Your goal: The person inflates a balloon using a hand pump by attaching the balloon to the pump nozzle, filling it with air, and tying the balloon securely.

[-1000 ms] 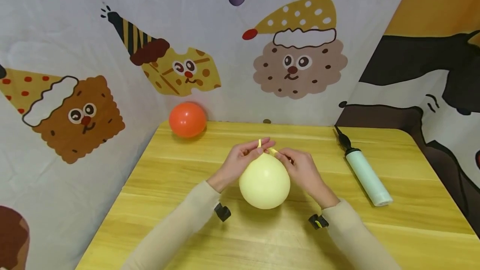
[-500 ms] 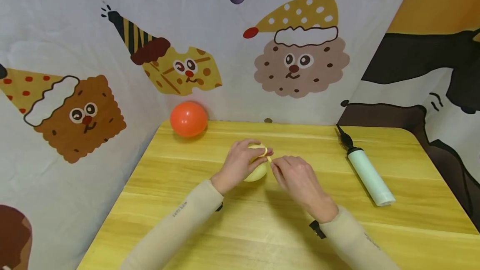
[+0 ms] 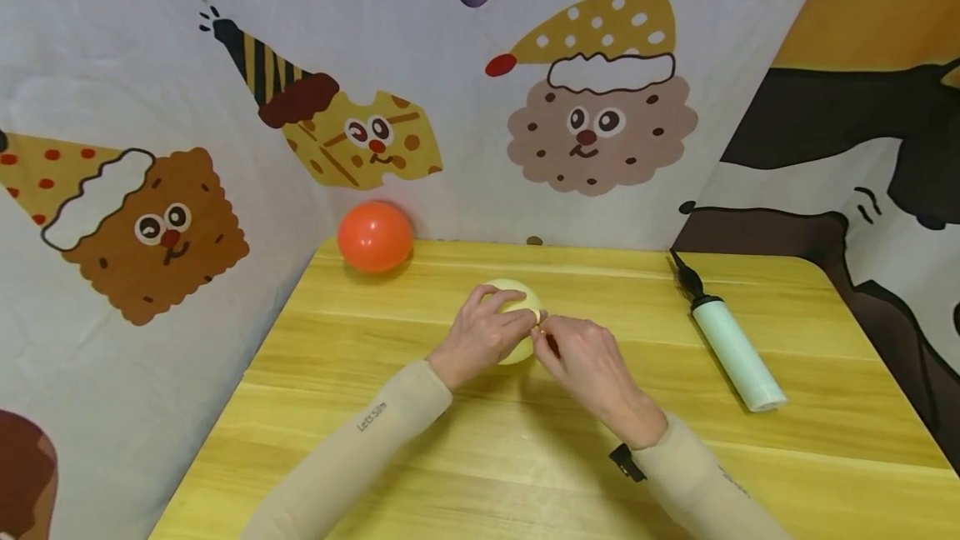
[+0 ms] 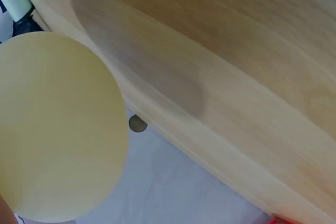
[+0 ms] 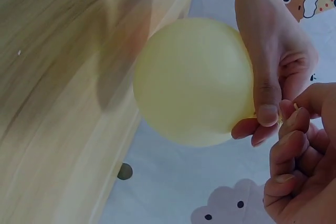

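An inflated pale yellow balloon (image 3: 519, 352) is partly hidden behind my left hand (image 3: 480, 333) in the head view. The right wrist view shows the balloon (image 5: 191, 82) whole and round, with my left thumb and fingers pinching its neck. My right hand (image 3: 596, 369) is close beside the left one, its thumb and forefinger pinching the tail end of the neck. Its other fingers are curled in, as the right wrist view shows. The neck itself is mostly covered by fingertips. Only the balloon (image 4: 58, 129) fills the left side of the left wrist view.
An orange-red balloon (image 3: 375, 237) rests at the back left corner of the wooden table (image 3: 525, 473). To the right lies a mint-green hand pump (image 3: 738, 355) with a black nozzle. A cartoon-printed cloth (image 3: 465, 140) hangs behind the table's back edge.
The yellow balloon has swung from in front of both hands to behind the left hand. The neck, earlier stretched around the left fingers, is now mostly covered, and the hands have come together.
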The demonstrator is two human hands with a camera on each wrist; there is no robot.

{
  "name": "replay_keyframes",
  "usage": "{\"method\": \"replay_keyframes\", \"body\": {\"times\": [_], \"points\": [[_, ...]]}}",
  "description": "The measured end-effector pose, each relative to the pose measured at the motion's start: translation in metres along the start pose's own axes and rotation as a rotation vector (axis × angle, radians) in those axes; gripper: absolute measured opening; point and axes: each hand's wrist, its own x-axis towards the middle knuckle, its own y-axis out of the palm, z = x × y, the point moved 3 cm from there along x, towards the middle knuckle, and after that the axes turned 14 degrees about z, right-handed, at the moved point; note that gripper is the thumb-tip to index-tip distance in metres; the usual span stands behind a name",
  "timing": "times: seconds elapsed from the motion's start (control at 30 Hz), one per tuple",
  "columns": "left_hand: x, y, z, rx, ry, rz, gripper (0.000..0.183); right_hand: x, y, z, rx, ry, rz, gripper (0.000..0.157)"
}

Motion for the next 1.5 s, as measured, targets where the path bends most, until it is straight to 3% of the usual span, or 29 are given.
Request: {"method": "replay_keyframes", "body": {"times": [0.17,0.27,0.37,0.5,0.57,0.67,0.8,1.1,1.3,1.5], "points": [[-0.002,0.001,0.0,-0.045,0.008,-0.011,0.007,-0.001,-0.003,0.0,0.0,0.016,0.045,0.03],[-0.006,0.002,0.004,-0.156,-0.049,0.003,0.009,-0.003,-0.008,-0.006,0.031,0.057,0.065,0.019],[-0.01,0.002,0.011,-0.457,-0.17,0.066,0.011,-0.005,-0.014,-0.017,0.088,0.107,0.058,0.011],[-0.011,0.003,0.015,-1.055,-0.352,0.189,0.02,-0.003,-0.015,-0.032,0.246,0.142,0.088,0.015],[-0.011,0.004,0.013,-1.306,-0.422,0.233,0.027,-0.001,-0.012,-0.037,0.363,0.152,0.135,0.021],[-0.009,0.003,0.01,-1.519,-0.451,0.258,0.033,0.001,-0.007,-0.039,0.526,0.16,0.193,0.027],[-0.007,0.001,0.007,-1.614,-0.41,0.256,0.036,0.002,-0.004,-0.038,0.642,0.147,0.211,0.026],[-0.007,0.003,0.005,-1.719,-0.321,0.252,0.05,0.003,-0.012,-0.032,0.641,0.163,0.192,0.017],[-0.008,0.003,0.005,-1.769,-0.32,0.27,0.05,0.004,-0.015,-0.03,0.627,0.186,0.217,0.013],[-0.009,0.002,0.003,-1.825,-0.332,0.274,0.034,0.004,-0.016,-0.027,0.641,0.216,0.25,0.011]]}}
